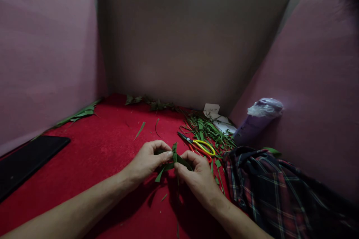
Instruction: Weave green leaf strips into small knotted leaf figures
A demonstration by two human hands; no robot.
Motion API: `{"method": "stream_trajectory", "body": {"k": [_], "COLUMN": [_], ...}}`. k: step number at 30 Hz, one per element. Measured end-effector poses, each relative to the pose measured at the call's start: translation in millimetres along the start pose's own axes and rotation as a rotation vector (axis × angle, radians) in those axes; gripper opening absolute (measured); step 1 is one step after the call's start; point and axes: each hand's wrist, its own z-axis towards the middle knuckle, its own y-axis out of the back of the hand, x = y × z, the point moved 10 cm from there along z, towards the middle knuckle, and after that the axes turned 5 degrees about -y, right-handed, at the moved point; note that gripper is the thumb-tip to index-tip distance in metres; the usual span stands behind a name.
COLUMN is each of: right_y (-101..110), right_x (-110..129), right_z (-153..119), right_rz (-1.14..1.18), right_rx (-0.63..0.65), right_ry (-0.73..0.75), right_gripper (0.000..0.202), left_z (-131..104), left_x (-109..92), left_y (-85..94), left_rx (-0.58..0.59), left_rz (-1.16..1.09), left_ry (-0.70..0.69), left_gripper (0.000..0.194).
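Observation:
Both my hands meet over the red cloth [112, 164], pinching a folded green leaf strip [175, 153] between them. My left hand [151, 158] grips its left side with thumb and forefinger. On the other side, my right hand [193, 168] pinches it lower down. One flat leaf end sticks out below my left fingers, and a thin stem hangs toward me. Just beyond my right hand lie scissors [199, 145] with one yellow and one red handle, blades pointing away to the left. The inner folds of the leaf are partly hidden by my fingers.
A heap of green leaf scraps [207, 129] lies behind the scissors, with white paper [211, 109] beside it. Plaid fabric [269, 186] is bunched at right, near a purple cylinder [249, 127] topped with clear plastic. A black phone-like slab [33, 160] rests at left. Walls enclose the space.

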Motion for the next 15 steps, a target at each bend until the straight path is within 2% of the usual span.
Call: {"method": "stream_trajectory", "body": {"k": [9,15], "right_y": [-3,3], "right_x": [5,10], "right_z": [-1,-4], "right_rz": [-0.02,-0.161], "right_rx": [0.019,-0.071], "right_ry": [0.027,0.088], "right_gripper": [0.015,0.012], "left_z": [1,3], "left_x": [16,7], "left_y": [-1.1,1.0], "left_rx": [0.06,-0.009], "left_rz": [-0.092,-0.069], "left_ry": [0.083,0.001], "left_gripper": [0.026,0.027]}}
